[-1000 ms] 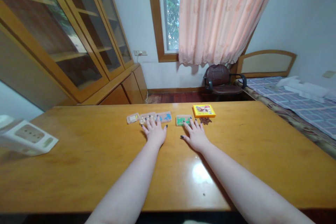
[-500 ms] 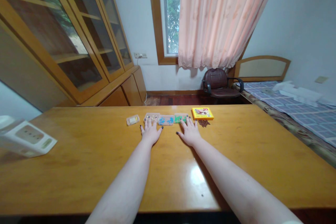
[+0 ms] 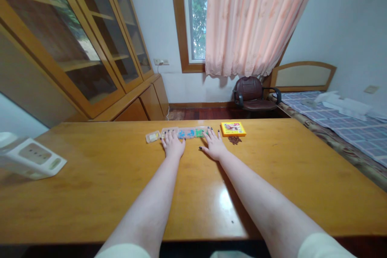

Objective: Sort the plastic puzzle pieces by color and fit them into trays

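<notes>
My left grip (image 3: 173, 145) and right grip (image 3: 215, 146) are loose, spread wide at the row of little trays (image 3: 186, 130) on the counter (image 3: 121, 185). Pushing too hard could spill the blue bits (image 3: 191, 133).

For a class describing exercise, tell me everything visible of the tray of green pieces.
The shallow tray looks like pinkish, translucent plastic, holding small green pieces. It lies flat on the table, beside the tray of blue pieces, touching or nearly so. The right hand partly covers its right end; contact is unclear.
</notes>
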A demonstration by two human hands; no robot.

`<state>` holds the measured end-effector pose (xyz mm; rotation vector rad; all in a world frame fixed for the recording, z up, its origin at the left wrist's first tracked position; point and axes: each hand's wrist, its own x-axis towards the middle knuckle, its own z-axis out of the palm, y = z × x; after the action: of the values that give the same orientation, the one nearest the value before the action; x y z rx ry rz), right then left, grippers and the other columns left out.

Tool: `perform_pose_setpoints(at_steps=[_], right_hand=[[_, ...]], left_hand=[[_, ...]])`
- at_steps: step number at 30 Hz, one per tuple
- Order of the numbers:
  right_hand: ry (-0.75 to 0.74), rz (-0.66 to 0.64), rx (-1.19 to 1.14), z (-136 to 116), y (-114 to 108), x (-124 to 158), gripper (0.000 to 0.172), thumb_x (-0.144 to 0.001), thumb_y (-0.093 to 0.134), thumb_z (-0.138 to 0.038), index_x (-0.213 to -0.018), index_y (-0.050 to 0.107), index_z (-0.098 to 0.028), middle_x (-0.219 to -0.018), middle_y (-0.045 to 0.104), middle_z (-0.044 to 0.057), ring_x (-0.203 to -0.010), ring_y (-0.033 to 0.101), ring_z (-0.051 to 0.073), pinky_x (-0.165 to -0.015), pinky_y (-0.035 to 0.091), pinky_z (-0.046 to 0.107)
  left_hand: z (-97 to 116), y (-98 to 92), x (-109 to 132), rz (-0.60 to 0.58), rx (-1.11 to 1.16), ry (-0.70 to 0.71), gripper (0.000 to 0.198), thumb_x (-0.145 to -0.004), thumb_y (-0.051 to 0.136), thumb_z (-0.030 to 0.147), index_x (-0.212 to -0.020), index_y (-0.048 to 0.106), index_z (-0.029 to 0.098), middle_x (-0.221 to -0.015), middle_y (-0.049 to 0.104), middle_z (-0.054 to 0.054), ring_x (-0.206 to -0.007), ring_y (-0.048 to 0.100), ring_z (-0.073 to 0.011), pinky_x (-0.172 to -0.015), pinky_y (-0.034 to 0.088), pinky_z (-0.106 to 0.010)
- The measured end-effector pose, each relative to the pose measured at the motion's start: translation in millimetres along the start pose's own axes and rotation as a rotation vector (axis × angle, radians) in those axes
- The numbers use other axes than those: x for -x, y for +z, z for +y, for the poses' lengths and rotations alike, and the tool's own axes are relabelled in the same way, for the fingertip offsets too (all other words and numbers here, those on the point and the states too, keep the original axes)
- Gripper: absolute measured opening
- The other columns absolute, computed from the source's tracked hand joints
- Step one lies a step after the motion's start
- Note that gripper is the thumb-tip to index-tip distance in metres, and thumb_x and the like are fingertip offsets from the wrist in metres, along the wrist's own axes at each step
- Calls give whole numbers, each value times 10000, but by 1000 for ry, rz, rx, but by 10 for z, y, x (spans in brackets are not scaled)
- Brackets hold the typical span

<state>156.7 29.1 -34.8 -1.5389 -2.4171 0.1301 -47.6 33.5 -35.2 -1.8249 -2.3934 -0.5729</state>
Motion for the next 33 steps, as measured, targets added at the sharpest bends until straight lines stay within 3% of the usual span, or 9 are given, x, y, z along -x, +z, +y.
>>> perform_pose_setpoints(at_steps=[4, 8, 13, 18, 23, 26, 29, 31, 33], right_hand=[[94, 166, 53, 252, -129, 102, 594, -901, 369, -458, -1416, 301, -170, -1516, 184, 115, -1394, 136, 255, -1111, 39, 481], [413, 209, 57, 865, -324, 212, 549, -930, 293, -380, -1402, 323, -102, -1484, 264, 153, -1358, 253, 264, -1092, 201, 463], [238, -4, 43, 1353, -449, 321, 460, -944, 251, -337, -1388, 360, -290, -1476, 314, 24, -1363, 261, 212, -1080, 225, 508], [342, -33, 104, 1267, -480, 397, 469, -948, 205, -321, -1379, 383, -262, -1446, 368, 48, -1332, 325, 222, -1073, 196, 556], [291, -126, 120, 1115, -596, 481, 472, -941, 245, -340, -1375, 403, -245, -1415, 417, 84, -1261, 424, 266, -970, 384, 438], [363, -55, 130, 1105, -695, 491, 473, -940, 253, -385, -1314, 494, -226, -1308, 532, 126, -1163, 516, 281, -942, 401, 422], [319, 92, 128, 1160, -709, 479, 472, -946, 232, -379, -1318, 485, -235, -1400, 436, 90, -1275, 399, 276, -1038, 286, 495], [269, 67, 71, 1224, -646, 485, 456, -941, 261, -402, -1315, 486, -270, -1456, 353, 62, -1335, 306, 279, -1061, 236, 529], [257, 26, 2, 1295, -548, 509, 458, -947, 228, -343, -1297, 511, -255, -1438, 383, 65, -1326, 331, 249, -1076, 248, 486]], left_hand=[[1, 2, 19, 7, -21, 3, 747, -778, 473, 461, -1396, 293, 82, -1482, 236, -194, -1373, 186, -330, -1110, 118, -535], [4, 30, 19, 22, -39, -13, 730, -754, 494, 447, -1378, 333, 103, -1468, 273, -185, -1357, 233, -322, -1110, 154, -497], [10, 41, 28, 41, -41, -9, 711, -748, 500, 419, -1363, 354, 93, -1451, 304, -189, -1338, 275, -322, -1112, 165, -466], [17, 28, 42, 63, -43, 35, 677, -747, 500, 378, -1348, 375, 95, -1434, 331, -188, -1329, 293, -308, -1118, 147, -451], [22, 27, 43, 83, -41, 30, 663, -742, 510, 361, -1330, 395, 78, -1421, 346, -199, -1316, 312, -311, -1110, 173, -448], [22, 22, 48, 76, -44, 34, 656, -742, 511, 345, -1329, 393, 77, -1426, 340, -197, -1323, 305, -307, -1113, 172, -443], [20, 16, 52, 84, -50, 30, 648, -741, 511, 337, -1325, 397, 82, -1424, 346, -192, -1322, 308, -305, -1114, 170, -442], [17, 14, 53, 92, -53, 26, 646, -738, 515, 339, -1320, 403, 83, -1418, 355, -191, -1319, 314, -304, -1113, 174, -440], [15, 14, 51, 94, -49, 23, 646, -737, 518, 345, -1317, 407, 82, -1416, 359, -191, -1318, 315, -304, -1111, 183, -436]])
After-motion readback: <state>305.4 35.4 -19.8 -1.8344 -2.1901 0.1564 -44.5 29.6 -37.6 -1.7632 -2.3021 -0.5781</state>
